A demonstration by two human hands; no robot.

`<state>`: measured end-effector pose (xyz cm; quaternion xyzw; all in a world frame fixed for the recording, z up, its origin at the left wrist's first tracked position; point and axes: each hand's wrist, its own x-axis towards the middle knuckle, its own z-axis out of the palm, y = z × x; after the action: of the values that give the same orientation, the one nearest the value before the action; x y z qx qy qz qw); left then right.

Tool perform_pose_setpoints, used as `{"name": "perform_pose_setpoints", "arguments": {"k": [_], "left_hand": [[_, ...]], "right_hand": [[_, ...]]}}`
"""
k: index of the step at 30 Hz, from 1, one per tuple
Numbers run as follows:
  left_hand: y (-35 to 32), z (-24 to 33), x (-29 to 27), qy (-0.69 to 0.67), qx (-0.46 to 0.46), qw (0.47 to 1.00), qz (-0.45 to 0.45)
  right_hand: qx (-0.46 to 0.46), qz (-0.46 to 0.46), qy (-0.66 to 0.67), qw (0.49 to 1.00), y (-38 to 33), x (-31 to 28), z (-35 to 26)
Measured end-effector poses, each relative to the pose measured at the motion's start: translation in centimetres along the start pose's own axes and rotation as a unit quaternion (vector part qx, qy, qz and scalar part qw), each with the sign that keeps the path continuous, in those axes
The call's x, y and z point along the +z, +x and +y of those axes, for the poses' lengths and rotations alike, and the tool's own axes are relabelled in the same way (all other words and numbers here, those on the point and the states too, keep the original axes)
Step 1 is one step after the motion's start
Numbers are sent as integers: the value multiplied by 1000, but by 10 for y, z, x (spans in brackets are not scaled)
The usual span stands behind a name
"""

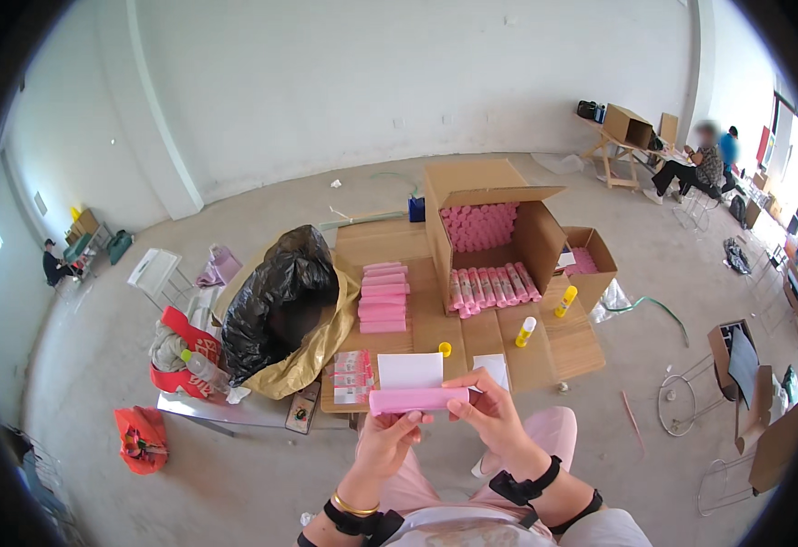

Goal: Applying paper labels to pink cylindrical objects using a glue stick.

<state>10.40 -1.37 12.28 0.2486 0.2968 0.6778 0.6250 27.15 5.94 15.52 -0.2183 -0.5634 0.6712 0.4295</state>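
Note:
A smooth pink roll (413,401) lies level between my two hands above the table's near edge. My left hand (392,439) grips its left part from below, thumb on the near side. My right hand (486,406) pinches its right end. Just beyond the roll is a white paper sheet (408,366); a second white paper (491,368) is partly behind my right hand. Printed pink-and-white labels (352,376) are laid out to the left. A yellow glue stick (525,334) with a white tip stands uncapped, and a small yellow cap (445,349) rests near the paper.
Plain pink rolls (383,305) are stacked mid-table. A large cardboard box (472,182) holds many rolls, with labelled rolls (495,288) at its opening. Another glue stick (565,302) stands by a smaller box (602,275). A black-lined bag (271,314) is at left; people sit far off.

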Motion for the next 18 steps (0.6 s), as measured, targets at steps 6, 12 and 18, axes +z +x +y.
{"name": "perform_pose_setpoints", "arguments": {"k": [6,12,18], "left_hand": [[3,-8,22,29,89,994,59],[-1,-3,29,18,104,993,53],[-4,10,41,14,89,993,79]], "right_hand": [[-28,16,-23,999,-10,9,-12],[-42,-10,-3,999,-11,9,-17],[-48,-40,-21,998,-11,6,-20]]}}
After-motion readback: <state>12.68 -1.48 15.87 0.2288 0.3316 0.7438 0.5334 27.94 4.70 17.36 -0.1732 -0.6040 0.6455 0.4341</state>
